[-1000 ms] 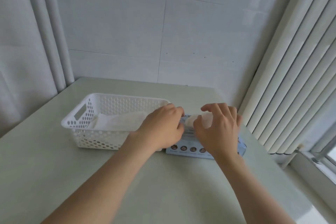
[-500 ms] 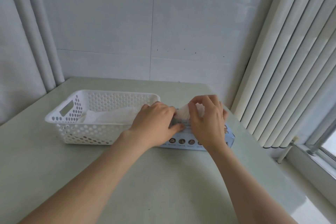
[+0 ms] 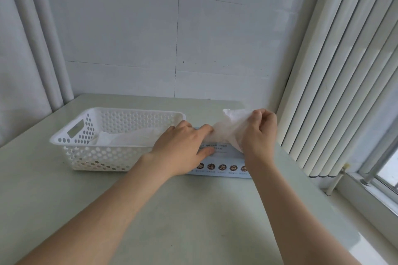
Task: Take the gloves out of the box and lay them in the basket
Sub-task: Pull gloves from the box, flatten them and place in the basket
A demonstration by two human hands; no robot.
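Observation:
A pale blue glove box (image 3: 224,164) lies on the table right beside a white perforated basket (image 3: 90,150). My left hand (image 3: 183,148) lies flat on the box top, fingers straight, pressing it down. My right hand (image 3: 258,133) pinches a thin translucent glove (image 3: 228,129) that stretches from the box opening up and to the right, with its free end above my fingers. Several white gloves (image 3: 129,137) lie inside the basket. The box opening is hidden behind my hands.
The pale green table (image 3: 193,211) runs to a tiled wall at the back. Vertical blinds (image 3: 344,71) and a window sill (image 3: 366,196) stand close on the right. A grey curtain (image 3: 25,49) hangs at the left.
My right hand has risen up and to the right, drawing the glove out of the box. My left hand stays pressed on the box top.

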